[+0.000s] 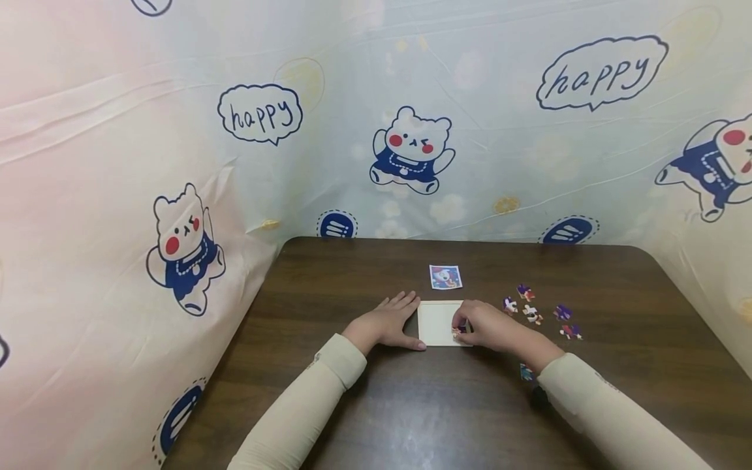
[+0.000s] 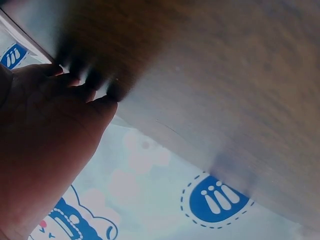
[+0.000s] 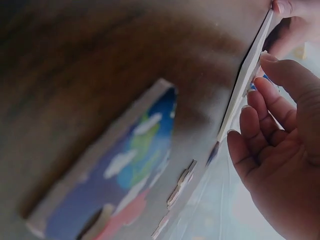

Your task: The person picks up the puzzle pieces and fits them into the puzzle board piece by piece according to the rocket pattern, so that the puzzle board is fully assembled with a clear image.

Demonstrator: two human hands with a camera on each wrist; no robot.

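A white puzzle tray (image 1: 436,320) with a raised rim lies flat on the brown table. My left hand (image 1: 384,324) rests beside its left edge, fingers spread and straight, thumb at the near left corner. Over the tray's near right part, my right hand (image 1: 490,326) pinches a small colourful jigsaw piece (image 1: 456,333) between thumb and fingers. The fingers partly cover that piece. In the right wrist view, the right hand (image 3: 285,130) is at the tray's edge, and the left thumb shows beyond. The left wrist view has the left hand (image 2: 50,125) with fingertips on the tabletop.
Several loose jigsaw pieces (image 1: 532,314) lie right of the tray. Another piece (image 1: 526,372), blue-green, sits near the right forearm; a piece (image 3: 120,165) looms large in the right wrist view. A small picture card (image 1: 445,278) lies behind the tray. A printed cloth (image 1: 352,78) surrounds the table.
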